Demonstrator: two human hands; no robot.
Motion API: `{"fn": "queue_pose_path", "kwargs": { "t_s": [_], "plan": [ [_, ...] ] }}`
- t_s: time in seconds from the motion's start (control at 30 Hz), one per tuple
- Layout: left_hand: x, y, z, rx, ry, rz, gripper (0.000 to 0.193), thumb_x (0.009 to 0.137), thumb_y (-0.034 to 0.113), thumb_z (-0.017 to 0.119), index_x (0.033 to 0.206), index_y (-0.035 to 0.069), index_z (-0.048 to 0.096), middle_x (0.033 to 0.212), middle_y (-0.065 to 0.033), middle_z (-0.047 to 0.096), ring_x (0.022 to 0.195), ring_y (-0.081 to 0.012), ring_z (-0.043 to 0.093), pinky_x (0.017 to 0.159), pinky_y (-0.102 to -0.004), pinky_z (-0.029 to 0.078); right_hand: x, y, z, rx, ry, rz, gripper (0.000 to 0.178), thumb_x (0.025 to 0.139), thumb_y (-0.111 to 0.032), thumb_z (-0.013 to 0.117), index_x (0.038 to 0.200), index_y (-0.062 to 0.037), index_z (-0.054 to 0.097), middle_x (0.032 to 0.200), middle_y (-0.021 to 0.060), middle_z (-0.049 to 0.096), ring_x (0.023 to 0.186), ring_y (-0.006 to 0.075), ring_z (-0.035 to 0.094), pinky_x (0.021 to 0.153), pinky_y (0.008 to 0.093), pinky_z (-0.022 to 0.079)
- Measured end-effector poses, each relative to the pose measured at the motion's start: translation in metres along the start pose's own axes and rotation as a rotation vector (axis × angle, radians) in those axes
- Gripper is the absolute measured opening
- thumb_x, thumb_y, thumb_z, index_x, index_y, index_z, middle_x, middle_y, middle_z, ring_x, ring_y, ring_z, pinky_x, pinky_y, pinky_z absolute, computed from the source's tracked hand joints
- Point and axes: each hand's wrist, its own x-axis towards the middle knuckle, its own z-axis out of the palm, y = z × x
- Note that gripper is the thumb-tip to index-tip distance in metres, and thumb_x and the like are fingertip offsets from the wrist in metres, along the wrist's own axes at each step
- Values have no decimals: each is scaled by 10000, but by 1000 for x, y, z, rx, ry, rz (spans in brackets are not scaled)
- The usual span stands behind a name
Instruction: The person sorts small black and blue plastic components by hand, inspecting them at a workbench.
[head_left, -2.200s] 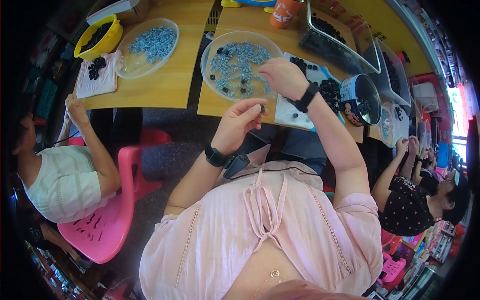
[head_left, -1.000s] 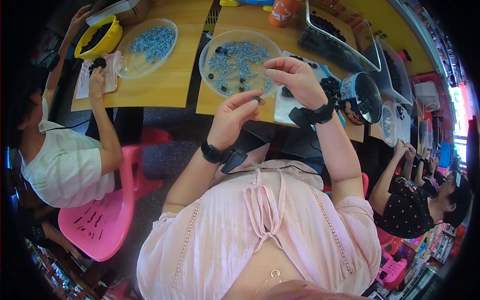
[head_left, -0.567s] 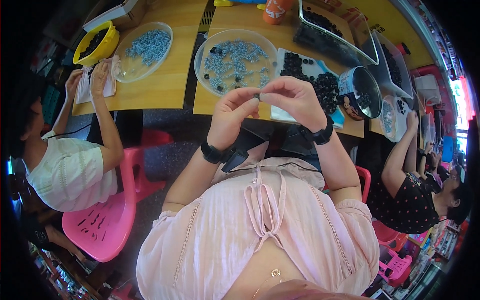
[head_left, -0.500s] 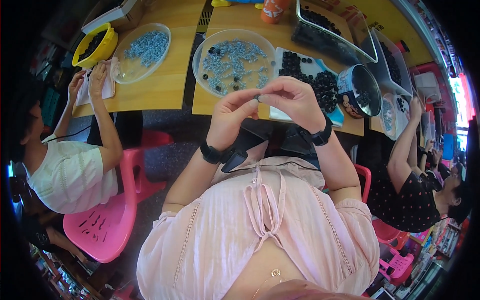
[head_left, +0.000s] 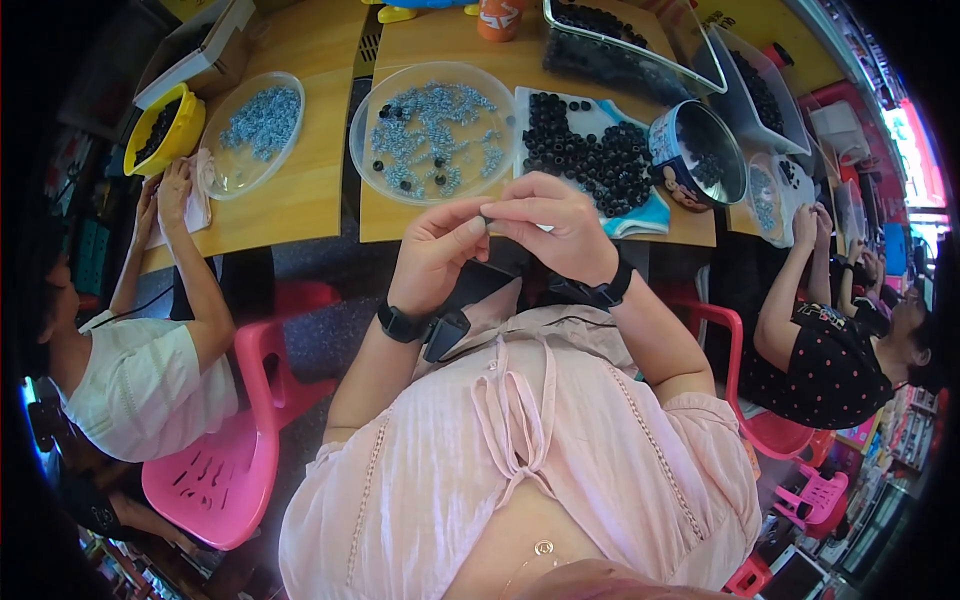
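Note:
My left hand (head_left: 432, 258) and my right hand (head_left: 562, 228) meet just in front of the table edge. Thumbs and fingertips of both are pinched together on a small dark piece (head_left: 488, 221), mostly covered by the fingers. Beyond them lies a shallow round clear tray (head_left: 357, 135) with many small light-blue pieces (head_left: 440, 108) and several black round pieces (head_left: 440, 180). To the right of the tray, many black round pieces (head_left: 590, 155) are spread on a white and teal sheet (head_left: 640, 222).
A round tin (head_left: 672, 165) holding black pieces stands right of the sheet. Behind it are clear bins (head_left: 640, 70) of black parts and an orange cup (head_left: 498, 20). People sit working on both sides; a pink chair (head_left: 215, 480) stands at left.
The view has shifted, so the table things sit further left. My joined hands have come slightly nearer my body, and my right fingers are more folded. The right-hand person's hands have come together.

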Motion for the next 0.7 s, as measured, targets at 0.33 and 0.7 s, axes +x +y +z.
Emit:
{"fn": "queue_pose_path", "kwargs": {
  "t_s": [0.33, 0.7],
  "plan": [
    [3, -7, 1, 7, -29, -162, 266, 947, 97, 636, 1197, 8, 653, 974, -49, 694, 779, -91, 612, 705, -238, 519, -19, 12, -21, 106, -64, 57, 243, 835, 44, 691, 1061, -37, 728, 957, 84, 655, 885, 204, 631, 750, 280, 494],
    [8, -10, 1, 129, 46, -115, 271, 960, 69, 607, 1222, 4, 625, 1010, -98, 690, 776, -96, 614, 707, -236, 526, -46, 51, -45, -534, -233, 339, 147, 822, -135, 672, 950, -69, 704, 882, 109, 651, 865, 306, 643, 766, 393, 528]
  ]
}}
